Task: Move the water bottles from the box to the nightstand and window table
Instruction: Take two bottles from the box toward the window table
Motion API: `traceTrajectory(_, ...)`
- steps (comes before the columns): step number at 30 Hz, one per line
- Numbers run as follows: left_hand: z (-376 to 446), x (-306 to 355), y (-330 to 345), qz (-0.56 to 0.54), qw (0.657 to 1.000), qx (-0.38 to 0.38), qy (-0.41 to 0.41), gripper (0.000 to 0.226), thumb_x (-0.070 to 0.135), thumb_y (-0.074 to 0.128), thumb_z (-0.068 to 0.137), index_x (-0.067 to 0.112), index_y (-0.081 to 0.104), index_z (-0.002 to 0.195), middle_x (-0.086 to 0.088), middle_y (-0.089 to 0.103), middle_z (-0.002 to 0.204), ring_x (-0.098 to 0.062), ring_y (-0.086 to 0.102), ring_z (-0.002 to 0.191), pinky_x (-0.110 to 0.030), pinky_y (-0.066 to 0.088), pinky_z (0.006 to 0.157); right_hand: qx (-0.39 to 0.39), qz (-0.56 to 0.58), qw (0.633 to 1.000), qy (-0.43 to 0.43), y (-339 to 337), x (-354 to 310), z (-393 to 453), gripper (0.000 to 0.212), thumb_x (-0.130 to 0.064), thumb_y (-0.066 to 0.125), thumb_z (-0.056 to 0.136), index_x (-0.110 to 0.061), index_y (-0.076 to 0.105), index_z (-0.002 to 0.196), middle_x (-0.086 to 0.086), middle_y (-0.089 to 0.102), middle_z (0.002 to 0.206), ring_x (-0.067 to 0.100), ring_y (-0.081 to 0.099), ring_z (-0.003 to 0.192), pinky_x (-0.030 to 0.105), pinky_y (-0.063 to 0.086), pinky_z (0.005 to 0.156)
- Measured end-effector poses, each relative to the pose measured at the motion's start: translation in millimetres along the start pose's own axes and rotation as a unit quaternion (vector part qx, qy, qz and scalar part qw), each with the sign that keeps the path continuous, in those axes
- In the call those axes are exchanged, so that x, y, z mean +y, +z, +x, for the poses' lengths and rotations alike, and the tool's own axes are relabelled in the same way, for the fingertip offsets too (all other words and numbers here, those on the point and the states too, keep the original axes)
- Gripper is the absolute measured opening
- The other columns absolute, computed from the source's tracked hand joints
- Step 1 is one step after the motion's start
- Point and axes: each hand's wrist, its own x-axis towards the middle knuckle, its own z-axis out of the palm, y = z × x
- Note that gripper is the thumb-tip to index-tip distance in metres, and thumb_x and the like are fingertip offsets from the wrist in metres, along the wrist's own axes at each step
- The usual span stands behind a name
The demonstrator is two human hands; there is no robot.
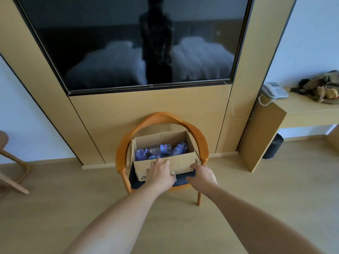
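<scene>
Two bare forearms reach forward over the pale wood floor (55,208). The left hand (160,174) lies against the near wall of the cardboard box (165,162), fingers straight and spread with the tips at the top edge, gripping nothing. The right hand (201,176) is at the box's lower right corner, fingers loosely bent; whether it touches the cardboard or just hovers there is hard to tell. The box sits open on the dark seat of a wooden chair (161,117) with a curved back. Inside it lie the water bottles (161,150), clear plastic on their sides with purple-blue labels; white lettering shows on the labels but is too blurred to read. A small dark print on the box's near lower left is also unreadable. Behind the chair, a large dark television (128,43) hangs on a tan wall panel. To the right, a table (311,109) carries a white telephone (274,92) and a heap of cloth (321,87).
</scene>
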Motion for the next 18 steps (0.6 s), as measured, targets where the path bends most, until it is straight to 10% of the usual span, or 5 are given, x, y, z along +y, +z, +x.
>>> traceTrajectory(13, 204.8, -40.4, 23.1, 0.015, 0.997, -0.075, -0.017, 0.051, 0.044, 0.059, 0.095, 0.021, 0.049, 0.140, -0.006, 0.045, 0.141, -0.031, 0.041, 0.133, -0.049, 0.044, 0.104, -0.047, -0.035, 0.998, 0.025, 16.2, -17.8, 193.7, 0.052, -0.036, 0.065, 0.089, -0.031, 0.055, 0.140, 0.000, 0.059, 0.128, 0.022, 0.057, 0.118, 0.030, 0.048, 0.092)
traceTrajectory(18, 283.6, -68.4, 13.1, 0.038, 0.995, -0.088, -0.020, 0.043, 0.044, 0.059, 0.094, 0.021, 0.053, 0.130, -0.006, 0.048, 0.136, -0.032, 0.045, 0.129, -0.049, 0.043, 0.103, -0.078, -0.039, 0.996, 0.036, 13.2, -32.2, 272.4, 0.036, -0.033, 0.064, 0.088, -0.033, 0.062, 0.123, -0.004, 0.063, 0.111, 0.014, 0.061, 0.089, 0.022, 0.049, 0.065)
